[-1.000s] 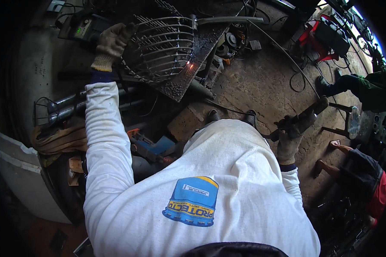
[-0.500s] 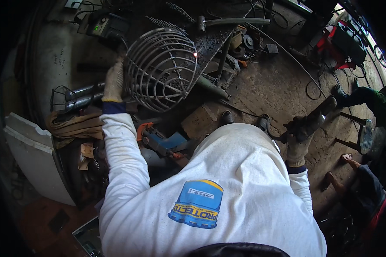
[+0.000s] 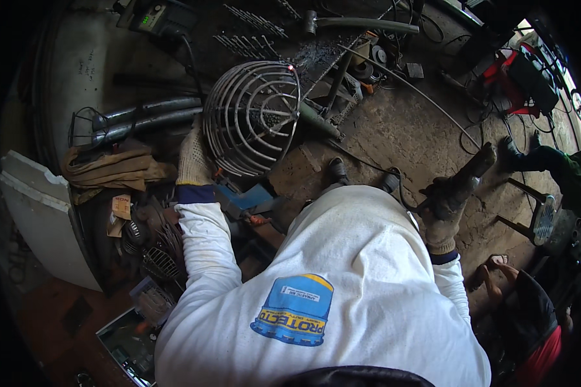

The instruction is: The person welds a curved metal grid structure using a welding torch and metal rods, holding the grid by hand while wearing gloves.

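My left hand (image 3: 196, 158), in a knitted work glove, grips the left rim of a domed cage of bent metal rods (image 3: 250, 122). Its fingertips are partly hidden behind the bars. A small red-glowing spot (image 3: 290, 68) shows on the cage's far right edge. On the right, my gloved right hand (image 3: 442, 216) is closed around a dark welding electrode holder (image 3: 468, 173). A long thin rod (image 3: 410, 87) runs from near the holder's tip toward the far middle, ending apart from the cage.
A welding machine (image 3: 156, 16) with a lit display stands far left. Metal tubes (image 3: 145, 119) and a brown cloth (image 3: 113, 169) lie left of the cage. Cables cross the floor. A stool (image 3: 543, 219) and other people's feet (image 3: 497, 261) are at right.
My left hand has drawn the cage nearer and to the right, tilting it. My right hand, with the electrode holder, has shifted slightly; the thin rod now points farther left.
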Motion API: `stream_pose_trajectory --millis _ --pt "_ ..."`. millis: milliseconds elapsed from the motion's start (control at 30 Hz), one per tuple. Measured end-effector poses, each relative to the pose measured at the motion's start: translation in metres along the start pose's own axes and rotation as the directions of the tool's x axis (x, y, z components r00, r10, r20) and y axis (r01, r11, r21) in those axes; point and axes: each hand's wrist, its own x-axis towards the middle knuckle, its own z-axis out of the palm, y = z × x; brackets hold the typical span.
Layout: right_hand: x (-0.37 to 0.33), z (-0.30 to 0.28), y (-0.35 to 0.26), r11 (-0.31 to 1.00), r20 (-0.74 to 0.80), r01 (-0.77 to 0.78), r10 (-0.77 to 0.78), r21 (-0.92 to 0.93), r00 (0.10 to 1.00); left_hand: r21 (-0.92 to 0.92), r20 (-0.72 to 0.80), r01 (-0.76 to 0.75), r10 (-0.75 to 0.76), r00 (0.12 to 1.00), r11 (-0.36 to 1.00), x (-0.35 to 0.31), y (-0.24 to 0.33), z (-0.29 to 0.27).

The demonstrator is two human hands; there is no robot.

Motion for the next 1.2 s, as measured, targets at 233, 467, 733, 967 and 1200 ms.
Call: stream_pose_trajectory --millis 233,467,733,967,1200 --pt "0.007 0.016 -0.011 0.993 0.019 0.061 -0.059 -0.102 0.998 -0.071 -0.084 0.058 -0.064 0.994 0.996 0.022 -0.017 -0.004" --pt "0.006 0.019 -0.01 0.97 0.055 0.007 0.006 -0.243 0.998 0.663 0.085 -0.301 0.33 0.94 0.686 0.017 -0.04 -0.013" --pt "0.004 0.021 -0.003 0.976 0.036 -0.025 0.033 -0.218 0.999 0.925 0.292 -0.371 0.477 0.829 0.08 0.007 -0.04 -0.008" --pt "0.005 0.023 0.002 0.957 0.061 -0.054 0.075 -0.284 0.995 0.912 0.254 -0.37 0.468 0.847 0.176 -0.005 -0.036 0.003" --pt "0.008 0.027 -0.004 0.965 0.1 -0.039 0.067 -0.261 0.993 0.906 0.344 -0.422 0.549 0.761 0.017 0.003 -0.049 -0.006"
